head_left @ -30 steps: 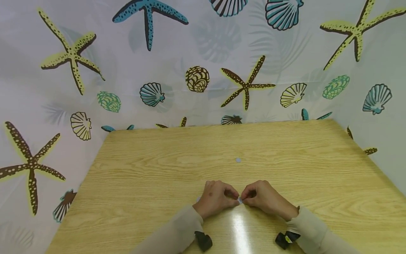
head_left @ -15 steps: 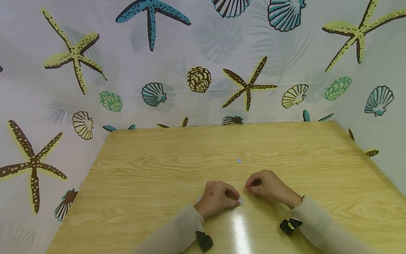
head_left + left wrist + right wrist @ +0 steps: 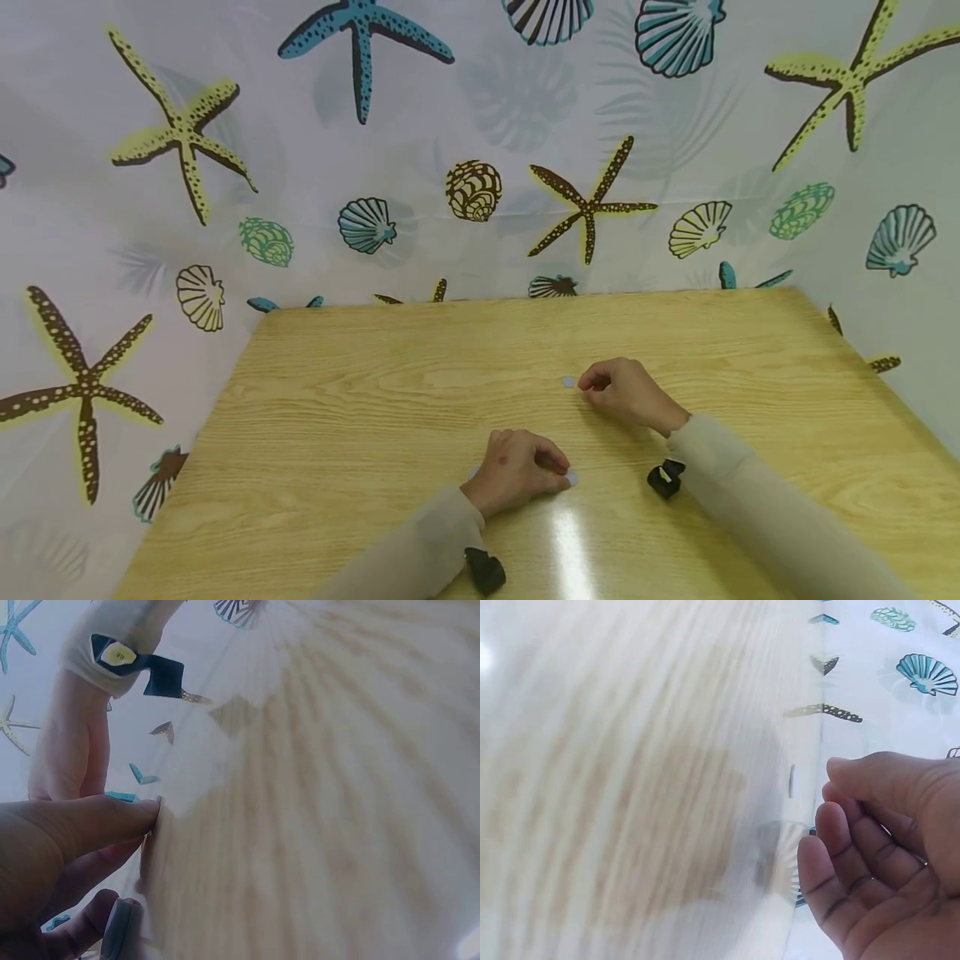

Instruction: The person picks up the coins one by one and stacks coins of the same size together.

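My left hand (image 3: pixel 517 471) stays low over the wooden table, its thumb and index finger pinching the edge of a small pale grey disc (image 3: pixel 572 478). A second grey disc (image 3: pixel 472 472) shows partly behind that hand; in the left wrist view this disc (image 3: pixel 116 930) stands by the curled lower fingers. Farther back, my right hand (image 3: pixel 626 392) hovers just right of a third disc (image 3: pixel 568 382), which lies flat. The right wrist view has a narrow gap between this disc (image 3: pixel 792 781) and the fingertips (image 3: pixel 838 766). The right fingers are loosely bent and hold nothing.
The light wood-grain table (image 3: pixel 360 383) extends to a white cloth (image 3: pixel 420 242) printed with starfish and shells, at the back and both sides. Each wrist carries a small black strap device (image 3: pixel 486 572). Light glares off the table between the arms.
My right hand has left the disc at the left fingertips and moved away, up to the rear disc. The left hand has kept its place.
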A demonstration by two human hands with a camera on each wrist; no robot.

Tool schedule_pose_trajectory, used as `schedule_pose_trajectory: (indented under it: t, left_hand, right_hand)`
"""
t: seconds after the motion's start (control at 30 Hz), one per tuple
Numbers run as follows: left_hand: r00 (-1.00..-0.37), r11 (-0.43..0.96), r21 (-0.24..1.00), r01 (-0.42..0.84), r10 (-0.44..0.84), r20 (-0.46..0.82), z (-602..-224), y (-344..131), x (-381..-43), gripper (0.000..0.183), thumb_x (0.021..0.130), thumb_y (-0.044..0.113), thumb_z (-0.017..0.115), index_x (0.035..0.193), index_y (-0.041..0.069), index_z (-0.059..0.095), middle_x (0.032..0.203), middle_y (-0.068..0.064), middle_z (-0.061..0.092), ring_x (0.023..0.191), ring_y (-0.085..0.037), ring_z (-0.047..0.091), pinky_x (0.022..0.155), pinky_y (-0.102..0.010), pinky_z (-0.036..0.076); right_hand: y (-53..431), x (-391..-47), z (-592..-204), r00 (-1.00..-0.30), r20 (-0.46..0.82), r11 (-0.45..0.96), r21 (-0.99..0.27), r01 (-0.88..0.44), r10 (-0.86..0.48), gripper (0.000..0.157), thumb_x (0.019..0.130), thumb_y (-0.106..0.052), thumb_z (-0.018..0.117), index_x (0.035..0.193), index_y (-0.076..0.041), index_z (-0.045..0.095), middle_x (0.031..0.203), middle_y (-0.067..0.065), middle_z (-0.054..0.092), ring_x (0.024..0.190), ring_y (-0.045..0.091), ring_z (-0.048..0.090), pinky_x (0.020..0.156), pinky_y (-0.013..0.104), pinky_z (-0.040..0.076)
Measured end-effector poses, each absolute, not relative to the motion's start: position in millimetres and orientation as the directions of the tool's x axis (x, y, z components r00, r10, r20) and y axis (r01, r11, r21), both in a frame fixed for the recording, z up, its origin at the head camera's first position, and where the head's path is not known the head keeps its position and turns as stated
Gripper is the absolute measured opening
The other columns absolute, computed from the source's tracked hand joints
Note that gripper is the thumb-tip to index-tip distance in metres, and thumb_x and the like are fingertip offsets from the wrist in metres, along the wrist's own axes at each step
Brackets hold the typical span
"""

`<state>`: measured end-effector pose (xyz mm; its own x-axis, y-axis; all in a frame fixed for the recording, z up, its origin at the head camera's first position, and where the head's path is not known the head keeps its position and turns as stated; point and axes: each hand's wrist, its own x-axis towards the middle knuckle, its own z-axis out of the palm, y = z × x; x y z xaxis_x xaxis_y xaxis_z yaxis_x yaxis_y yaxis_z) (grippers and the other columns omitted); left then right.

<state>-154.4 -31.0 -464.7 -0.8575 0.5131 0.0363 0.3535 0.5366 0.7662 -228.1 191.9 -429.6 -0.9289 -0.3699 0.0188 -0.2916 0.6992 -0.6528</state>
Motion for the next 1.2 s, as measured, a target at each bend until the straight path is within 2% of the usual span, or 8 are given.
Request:
schedule_pose_trajectory:
  t: [0.2, 0.47, 0.83, 1.2]
  left_hand:
    - [-0.856, 0.541, 0.762, 0.356, 0.515, 0.034, -464.5, -31.1, -154.4, 0.011, 0.082, 0.026, 0.084, 0.092, 0.022, 0.079, 0.084, 0.024, 0.071, 0.089, 0.009, 0.060, 0.105, -0.046, 0.031]
    - [-0.850, 0.538, 0.760, 0.365, 0.526, 0.035, -466.3, -31.4, -154.4, 0.012, 0.082, 0.027, 0.084, 0.092, 0.021, 0.079, 0.085, 0.024, 0.072, 0.090, 0.008, 0.059, 0.105, -0.047, 0.031]
    - [-0.850, 0.545, 0.755, 0.365, 0.526, 0.031, -465.3, -31.2, -155.3, 0.012, 0.082, 0.027, 0.084, 0.092, 0.022, 0.079, 0.085, 0.024, 0.072, 0.090, 0.009, 0.059, 0.105, -0.047, 0.032]
    - [-0.851, 0.557, 0.738, 0.380, 0.524, 0.043, -465.8, -30.6, -155.4, 0.012, 0.082, 0.028, 0.084, 0.091, 0.022, 0.079, 0.085, 0.024, 0.072, 0.090, 0.009, 0.059, 0.103, -0.046, 0.033]
  right_hand:
    - [189.4, -239.7, -435.1, -0.926, 0.018, 0.688, -0.664, -0.293, -0.377, 0.013, 0.091, -0.003, 0.066, 0.102, 0.000, 0.072, 0.098, 0.008, 0.070, 0.084, 0.019, 0.062, 0.074, 0.036, 0.051]
    - [185.0, -251.3, -443.2, -0.914, 0.030, 0.683, -0.655, -0.324, -0.404, 0.012, 0.090, -0.002, 0.070, 0.101, 0.003, 0.071, 0.097, 0.011, 0.071, 0.085, 0.021, 0.063, 0.076, 0.038, 0.052]
    - [180.0, -258.4, -447.4, -0.910, 0.026, 0.699, -0.632, -0.335, -0.413, 0.012, 0.093, -0.008, 0.070, 0.103, -0.001, 0.072, 0.098, 0.008, 0.071, 0.085, 0.020, 0.063, 0.077, 0.039, 0.053]
    - [179.4, -258.1, -445.1, -0.901, 0.024, 0.695, -0.628, -0.350, -0.433, 0.009, 0.092, -0.003, 0.069, 0.100, 0.001, 0.073, 0.097, 0.010, 0.070, 0.088, 0.023, 0.064, 0.080, 0.041, 0.053]
